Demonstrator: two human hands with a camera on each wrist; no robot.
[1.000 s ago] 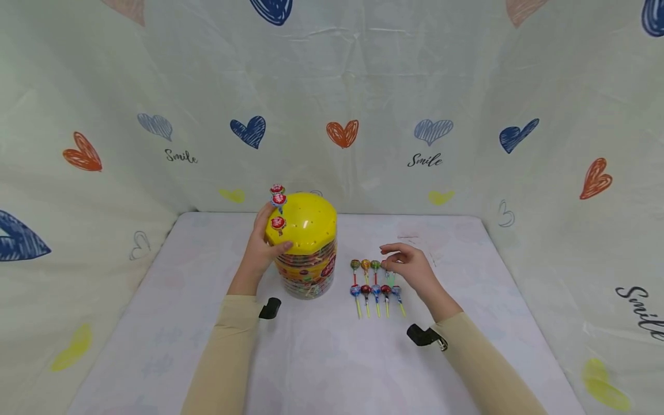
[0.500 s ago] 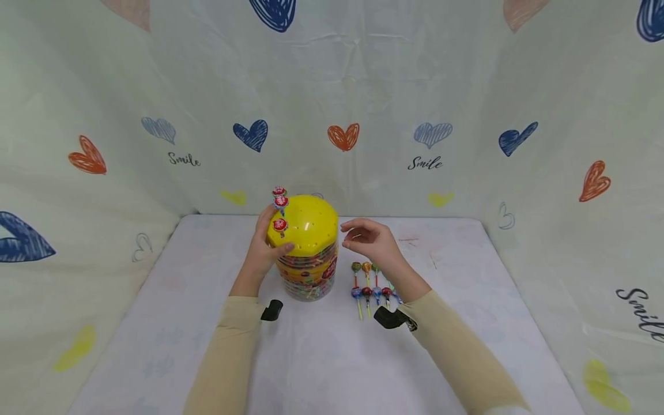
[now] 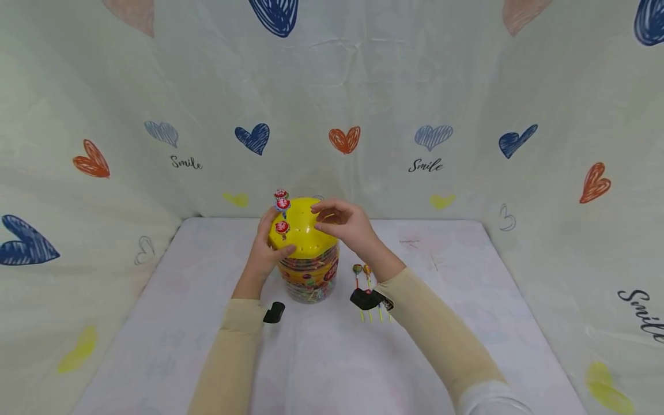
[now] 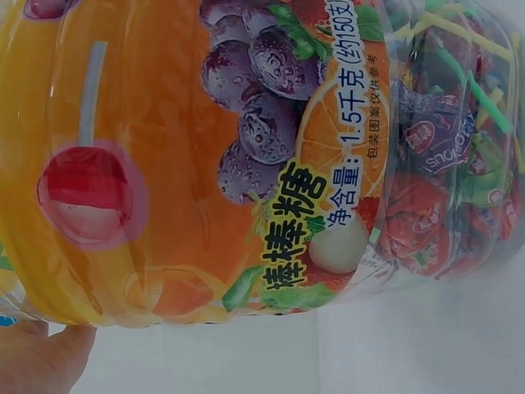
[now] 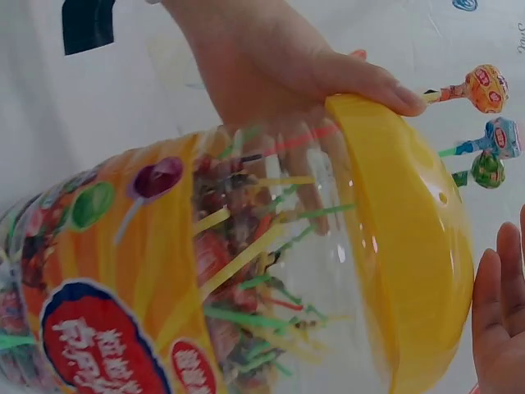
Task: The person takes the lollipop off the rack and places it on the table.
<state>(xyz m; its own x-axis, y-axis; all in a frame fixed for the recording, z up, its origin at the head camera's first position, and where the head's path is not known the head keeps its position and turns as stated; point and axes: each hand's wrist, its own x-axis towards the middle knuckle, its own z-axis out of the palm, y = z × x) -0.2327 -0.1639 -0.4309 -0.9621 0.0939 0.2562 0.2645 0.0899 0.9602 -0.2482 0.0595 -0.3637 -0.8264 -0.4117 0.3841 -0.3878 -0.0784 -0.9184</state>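
Note:
A clear jar (image 3: 310,279) full of lollipops stands on the table under a yellow lid (image 3: 303,233) with holes in it. Three lollipops (image 3: 282,227) stick up from the lid's left side. My left hand (image 3: 271,246) grips the lid's left edge, thumb in front; the right wrist view shows that left hand (image 5: 279,66) curled over the rim (image 5: 410,246). My right hand (image 3: 321,220) hovers over the lid top and pinches a thin yellow lollipop stick; its head is hidden. The jar label (image 4: 246,164) fills the left wrist view.
Loose lollipops (image 3: 362,270) lie in rows on the white table (image 3: 456,271) right of the jar, partly hidden by my right forearm. Cloth walls printed with hearts close off the back and both sides.
My right hand left the rows of lollipops and rose leftward to above the lid. My left hand kept its hold on the jar.

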